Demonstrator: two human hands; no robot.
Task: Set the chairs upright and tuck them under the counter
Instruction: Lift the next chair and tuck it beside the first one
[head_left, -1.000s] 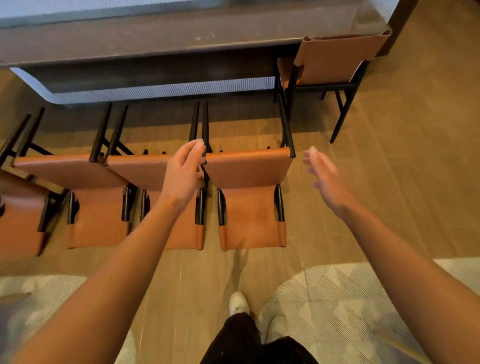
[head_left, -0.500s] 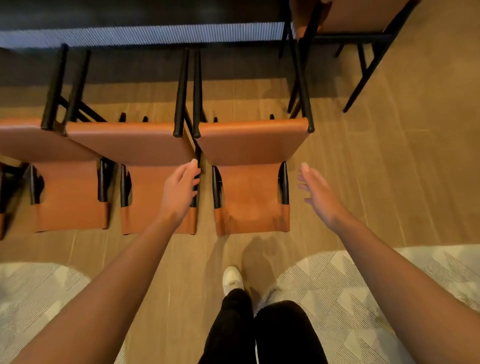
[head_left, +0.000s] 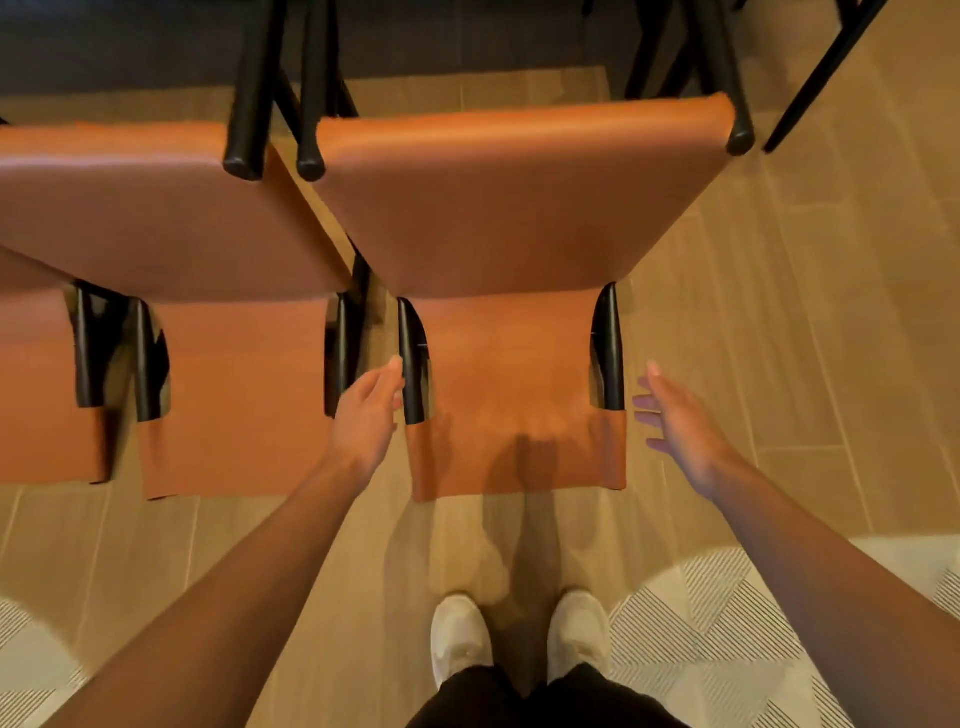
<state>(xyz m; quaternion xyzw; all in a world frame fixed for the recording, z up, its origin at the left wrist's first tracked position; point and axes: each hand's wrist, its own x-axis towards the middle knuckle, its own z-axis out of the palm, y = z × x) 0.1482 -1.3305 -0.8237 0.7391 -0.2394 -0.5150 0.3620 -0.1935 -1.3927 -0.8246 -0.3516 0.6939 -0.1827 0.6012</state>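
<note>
A tan leather chair with black legs lies tipped on its back right in front of me, its backrest flat on the floor. My left hand is open, fingertips by the backrest's left black post. My right hand hovers open, fingers spread, just right of the backrest's right post. Neither hand holds anything. A second tipped chair lies beside it on the left, and part of a third shows at the left edge. The counter's dark base runs along the top.
An upright chair's black legs stand at the top right by the counter. My white shoes stand on the wooden floor just behind the backrest. A patterned rug covers the floor at the bottom right and bottom left.
I have leaned in over the rightmost tipped chair. Both hands dropped from beside the seat down to either side of its backrest, staying open.
</note>
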